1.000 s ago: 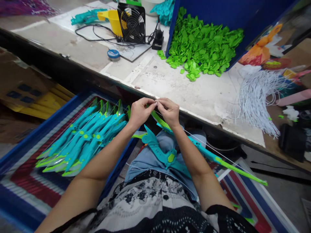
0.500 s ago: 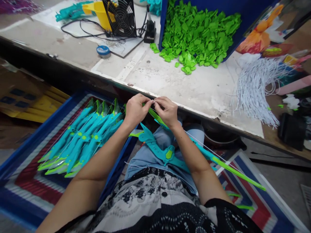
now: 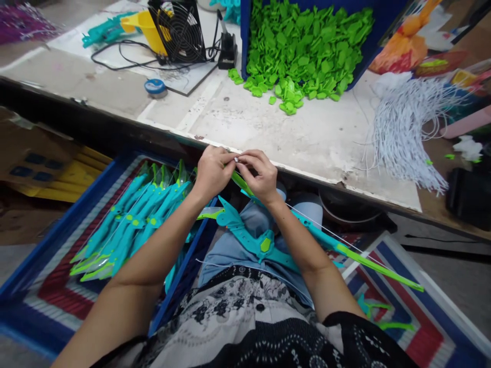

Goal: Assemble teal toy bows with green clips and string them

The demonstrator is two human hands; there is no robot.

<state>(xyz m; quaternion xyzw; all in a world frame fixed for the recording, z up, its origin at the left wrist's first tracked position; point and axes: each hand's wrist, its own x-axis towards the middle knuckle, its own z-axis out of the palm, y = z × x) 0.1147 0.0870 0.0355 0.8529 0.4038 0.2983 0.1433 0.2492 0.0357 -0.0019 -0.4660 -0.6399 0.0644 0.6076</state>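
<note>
My left hand (image 3: 214, 171) and my right hand (image 3: 260, 175) meet at the table's front edge, fingertips pinched together on a small white bit of string (image 3: 237, 159). Below them, the green tip of a teal-and-green toy bow (image 3: 326, 238) comes out under my right hand. This bow slants down to the right behind my right forearm, with a white string running along it. A teal bow part with a green hexagonal piece (image 3: 265, 245) lies across my lap, partly hidden by my right arm; I cannot tell whether it belongs to the same bow.
At left, a blue crate (image 3: 57, 225) holds several toy bows (image 3: 134, 220). On the table (image 3: 245, 122) stand a blue bin (image 3: 383, 41) of green plastic pieces (image 3: 307, 51), a black fan (image 3: 180, 30), a blue-lidded tin (image 3: 155, 87) and white strings (image 3: 406, 133). Another tray (image 3: 406, 266) is low right.
Both hands stay together on the white string, with small finger movements; my right fingers are slightly more arched. The whole view has shifted a little.
</note>
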